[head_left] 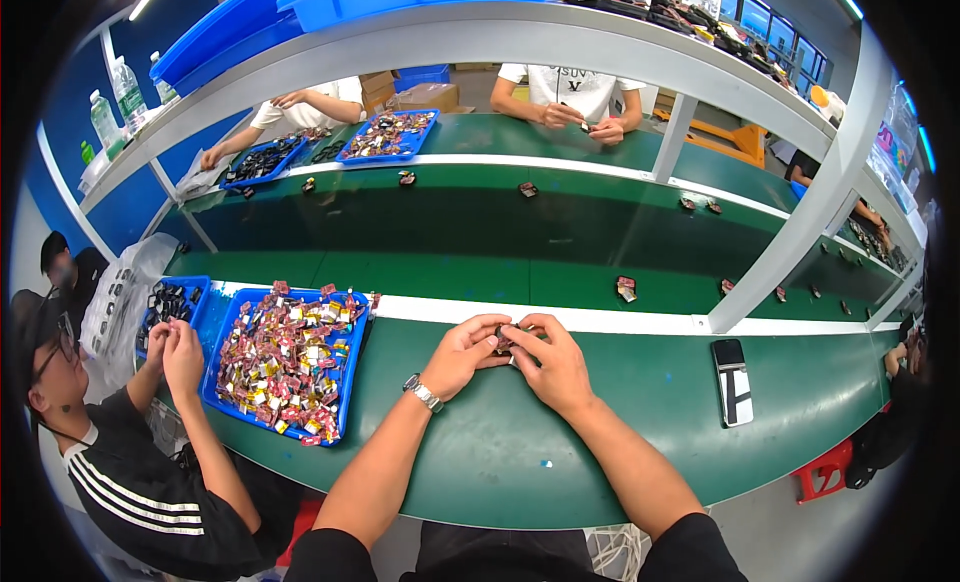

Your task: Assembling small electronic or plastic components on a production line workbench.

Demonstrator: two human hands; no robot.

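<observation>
My left hand [462,354] and my right hand [548,362] meet over the green bench [520,452], just in front of its white strip. Together they pinch a small dark part [504,336], mostly hidden by my fingers. A metal watch [422,392] sits on my left wrist. To my left lies a blue tray [344,402] heaped with small red, white and yellow packets.
A phone [734,380] lies on the bench to my right. Single small parts [626,288] ride the green conveyor belt beyond the strip. A person at my left handles a piece beside a blue tray of black parts [170,304]. Two people work across the belt; a white post [790,232] rises right.
</observation>
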